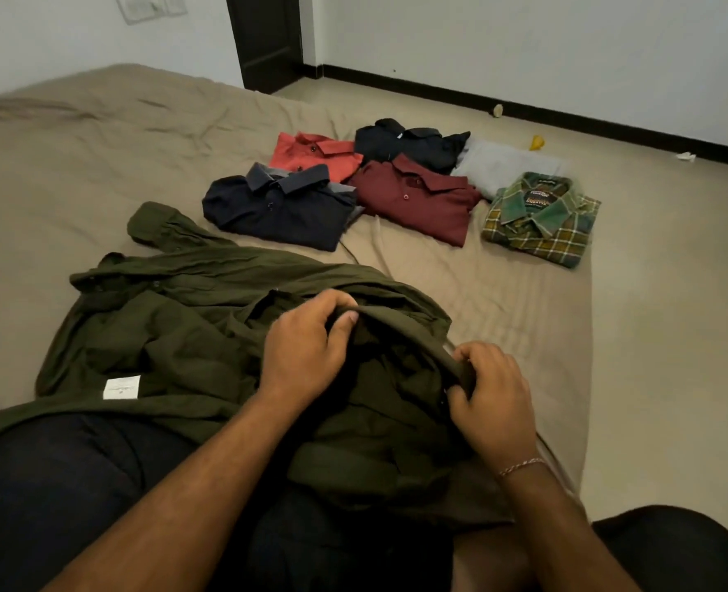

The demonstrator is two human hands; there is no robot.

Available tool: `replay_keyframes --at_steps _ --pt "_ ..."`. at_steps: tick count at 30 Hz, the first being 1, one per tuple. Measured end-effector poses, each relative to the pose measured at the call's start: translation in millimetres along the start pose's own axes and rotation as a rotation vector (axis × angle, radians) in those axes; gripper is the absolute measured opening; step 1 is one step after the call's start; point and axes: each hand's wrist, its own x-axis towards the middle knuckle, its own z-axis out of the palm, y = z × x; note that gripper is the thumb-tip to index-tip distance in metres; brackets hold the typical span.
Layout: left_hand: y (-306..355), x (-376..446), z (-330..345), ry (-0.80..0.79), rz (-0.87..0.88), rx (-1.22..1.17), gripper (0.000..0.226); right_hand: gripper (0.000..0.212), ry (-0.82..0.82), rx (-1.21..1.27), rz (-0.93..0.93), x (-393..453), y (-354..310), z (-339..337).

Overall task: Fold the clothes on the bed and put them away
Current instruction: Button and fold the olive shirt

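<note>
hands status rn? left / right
Left hand: closed, pinching the olive shirt collar.
Right hand: closed, gripping the same collar.

A bedroom in a home is shown. A wide bed (pixel 76 155) is covered by a creased tan sheet (pixel 503 301), and folded shirts (pixel 413 198) are laid out on it in rows. Plain white walls (pixel 524 49) are edged by a dark skirting board (pixel 567 111), a dark door (pixel 266 36) is set in the far wall, and a switch plate (pixel 150 6) is mounted top left.
</note>
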Motion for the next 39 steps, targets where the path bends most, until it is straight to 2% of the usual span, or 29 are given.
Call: replay_keyframes --at_steps 3,5,7,10,15,20,25,27,30,33,34,36,39 --pt "4 34 -42 0.102 0.045 0.093 0.021 0.037 -0.080 -0.017 -0.003 12 -4 -16" --pt "12 63 -73 0.126 0.043 0.153 0.028 0.039 -0.145 0.123 -0.008 31 -12 -39" --pt "31 96 -107 0.128 0.061 0.158 0.023 0.035 -0.169 0.204 0.012 56 -29 -74" --pt "76 144 -159 0.198 0.148 0.110 0.011 0.023 -0.027 0.188 0.033 97 -61 -129" --pt "148 216 -234 0.210 0.186 0.105 0.008 0.012 0.169 -0.169 -0.075 173 -123 -233" --pt "215 250 -308 0.373 0.239 0.076 0.009 0.006 0.287 -0.048 -0.074 215 -191 -337" --pt "268 260 -377 0.560 0.359 0.139 0.012 0.009 0.374 0.042 -0.087 217 -225 -406" --pt "276 260 -398 0.594 0.368 0.152 0.013 0.014 0.309 0.325 -0.122 210 -228 -425" --pt "275 257 -419 0.606 0.347 0.127 0.013 0.026 -0.015 0.846 -0.231 185 -222 -443" --pt "259 252 -420 0.603 0.318 0.035 0.015 0.045 -0.358 0.910 -0.473 163 -206 -445" --pt "251 250 -415 0.595 0.303 0.007 0.016 0.046 -0.393 0.921 -0.535 157 -202 -441" --pt "234 246 -398 0.558 0.258 -0.057 0.018 0.041 -0.353 0.960 -0.572 148 -196 -427" --pt "200 242 -367 0.493 0.173 -0.094 0.019 0.048 -0.390 0.840 -0.501 138 -180 -388"
